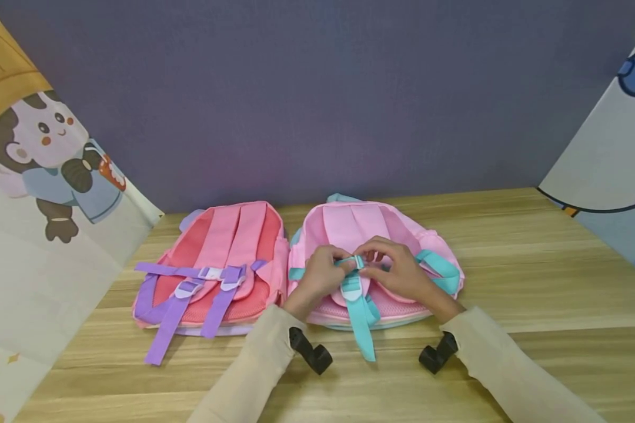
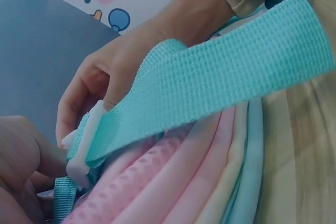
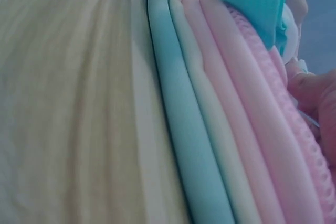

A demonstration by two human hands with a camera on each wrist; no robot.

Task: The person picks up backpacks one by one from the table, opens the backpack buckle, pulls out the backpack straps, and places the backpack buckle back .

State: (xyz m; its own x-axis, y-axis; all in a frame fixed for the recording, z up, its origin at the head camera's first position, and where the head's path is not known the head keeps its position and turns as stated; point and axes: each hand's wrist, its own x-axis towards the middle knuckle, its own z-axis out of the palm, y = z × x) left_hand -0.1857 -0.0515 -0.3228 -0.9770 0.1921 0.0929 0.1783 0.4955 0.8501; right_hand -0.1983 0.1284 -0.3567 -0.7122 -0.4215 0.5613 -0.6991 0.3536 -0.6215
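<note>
A light pink backpack (image 1: 357, 218) lies with its back panel and shoulder straps facing up. Over its middle, my left hand (image 1: 323, 273) pinches a turquoise strap (image 1: 344, 261) close to a small white buckle (image 1: 358, 262). From the other side, my right hand (image 1: 399, 270) holds that buckle between thumb and fingers; its exact grip is partly hidden. Just below, a white strap adjuster (image 1: 351, 292) carries a loose turquoise strap end (image 1: 363, 332) hanging over the bag's near edge. Large in the left wrist view, this webbing (image 2: 210, 72) partly covers my right hand.
A coral pink backpack (image 1: 224, 235) lies against the left side, its purple straps (image 1: 171, 323) trailing onto the wooden table (image 1: 534, 264). A turquoise side strap (image 1: 439, 271) loops at the right. Behind stands a dark panel (image 1: 317, 106), with printed cartoon sheets at both sides.
</note>
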